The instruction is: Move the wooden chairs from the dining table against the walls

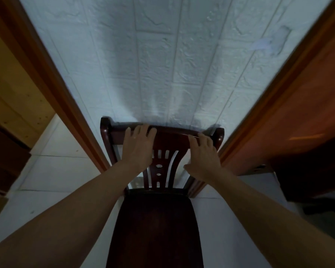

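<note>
Both hands are up on the top rail of the dark wooden chair (159, 219): the left hand (137, 149) lies over the rail with its fingers curled across the top edge, and the right hand (202, 159) does likewise nearer the right post, thumb spread out below. The chair faces the person, its back right up at the white brick-patterned wall (162, 64), standing between two wooden door frames (70, 105) on a pale tiled floor (52, 171).
</note>
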`<state>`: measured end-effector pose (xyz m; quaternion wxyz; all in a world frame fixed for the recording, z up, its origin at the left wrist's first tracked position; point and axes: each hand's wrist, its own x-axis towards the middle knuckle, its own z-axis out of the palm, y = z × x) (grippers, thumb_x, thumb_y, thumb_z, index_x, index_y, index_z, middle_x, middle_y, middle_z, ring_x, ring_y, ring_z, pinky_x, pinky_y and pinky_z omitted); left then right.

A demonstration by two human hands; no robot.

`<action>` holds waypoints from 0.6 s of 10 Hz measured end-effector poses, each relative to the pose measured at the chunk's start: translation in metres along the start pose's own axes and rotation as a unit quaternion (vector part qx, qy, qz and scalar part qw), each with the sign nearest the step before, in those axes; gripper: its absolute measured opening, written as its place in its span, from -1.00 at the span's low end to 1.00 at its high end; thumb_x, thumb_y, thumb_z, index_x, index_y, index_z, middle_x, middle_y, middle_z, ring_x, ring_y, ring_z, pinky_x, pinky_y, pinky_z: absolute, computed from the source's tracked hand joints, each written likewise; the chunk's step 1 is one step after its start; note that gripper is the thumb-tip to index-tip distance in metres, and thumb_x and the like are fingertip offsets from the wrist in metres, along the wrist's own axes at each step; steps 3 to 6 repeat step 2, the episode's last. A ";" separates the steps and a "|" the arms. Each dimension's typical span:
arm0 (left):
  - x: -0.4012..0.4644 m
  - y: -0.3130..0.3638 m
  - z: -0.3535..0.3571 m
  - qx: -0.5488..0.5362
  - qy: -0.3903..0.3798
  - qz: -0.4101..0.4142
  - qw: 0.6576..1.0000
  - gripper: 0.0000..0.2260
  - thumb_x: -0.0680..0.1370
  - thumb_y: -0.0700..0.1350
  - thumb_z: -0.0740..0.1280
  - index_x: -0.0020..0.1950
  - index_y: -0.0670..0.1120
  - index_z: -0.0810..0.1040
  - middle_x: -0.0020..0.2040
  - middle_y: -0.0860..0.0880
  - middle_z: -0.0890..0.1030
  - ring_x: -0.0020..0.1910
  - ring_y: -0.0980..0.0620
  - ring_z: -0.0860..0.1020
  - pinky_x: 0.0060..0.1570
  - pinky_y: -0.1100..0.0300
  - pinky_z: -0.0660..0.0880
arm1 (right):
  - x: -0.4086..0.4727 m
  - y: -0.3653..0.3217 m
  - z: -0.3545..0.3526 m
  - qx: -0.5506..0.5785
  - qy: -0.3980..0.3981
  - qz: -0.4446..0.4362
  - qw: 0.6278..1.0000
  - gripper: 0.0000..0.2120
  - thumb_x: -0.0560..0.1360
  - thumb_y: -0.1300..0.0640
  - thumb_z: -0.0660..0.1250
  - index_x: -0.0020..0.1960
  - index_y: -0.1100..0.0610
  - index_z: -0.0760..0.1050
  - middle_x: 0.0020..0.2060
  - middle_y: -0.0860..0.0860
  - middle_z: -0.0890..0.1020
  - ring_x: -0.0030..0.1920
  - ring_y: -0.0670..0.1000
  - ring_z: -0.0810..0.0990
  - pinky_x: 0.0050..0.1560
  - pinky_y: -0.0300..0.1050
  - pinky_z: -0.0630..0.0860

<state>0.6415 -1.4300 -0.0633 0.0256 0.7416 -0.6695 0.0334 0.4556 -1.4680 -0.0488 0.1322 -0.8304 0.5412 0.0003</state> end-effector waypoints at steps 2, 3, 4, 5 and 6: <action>-0.034 0.021 -0.011 -0.011 -0.034 0.023 0.999 -0.36 0.43 -0.04 0.40 0.43 -0.06 0.20 0.42 -0.07 0.32 0.38 -0.11 0.30 0.34 -0.07 0.16 | -0.047 0.005 -0.008 0.012 -0.032 -0.006 0.999 -0.08 0.39 0.02 0.43 0.53 0.09 -0.10 0.52 0.14 0.01 0.51 0.19 -0.08 0.47 0.10 0.05; -0.034 0.021 -0.011 -0.011 -0.034 0.023 0.999 -0.36 0.43 -0.04 0.40 0.43 -0.06 0.20 0.42 -0.07 0.32 0.38 -0.11 0.30 0.34 -0.07 0.16 | -0.047 0.005 -0.008 0.012 -0.032 -0.006 0.999 -0.08 0.39 0.02 0.43 0.53 0.09 -0.10 0.52 0.14 0.01 0.51 0.19 -0.08 0.47 0.10 0.05; -0.034 0.021 -0.011 -0.011 -0.034 0.023 0.999 -0.36 0.43 -0.04 0.40 0.43 -0.06 0.20 0.42 -0.07 0.32 0.38 -0.11 0.30 0.34 -0.07 0.16 | -0.047 0.005 -0.008 0.012 -0.032 -0.006 0.999 -0.08 0.39 0.02 0.43 0.53 0.09 -0.10 0.52 0.14 0.01 0.51 0.19 -0.08 0.47 0.10 0.05; -0.034 0.021 -0.011 -0.011 -0.034 0.023 0.999 -0.36 0.43 -0.04 0.40 0.43 -0.06 0.20 0.42 -0.07 0.32 0.38 -0.11 0.30 0.34 -0.07 0.16 | -0.047 0.005 -0.008 0.012 -0.032 -0.006 0.999 -0.08 0.39 0.02 0.43 0.53 0.09 -0.10 0.52 0.14 0.01 0.51 0.19 -0.08 0.47 0.10 0.05; -0.034 0.021 -0.011 -0.011 -0.034 0.023 0.999 -0.36 0.43 -0.04 0.40 0.43 -0.06 0.20 0.42 -0.07 0.32 0.38 -0.11 0.30 0.34 -0.07 0.16 | -0.047 0.005 -0.008 0.012 -0.032 -0.006 0.999 -0.08 0.39 0.02 0.43 0.53 0.09 -0.10 0.52 0.14 0.01 0.51 0.19 -0.08 0.47 0.10 0.05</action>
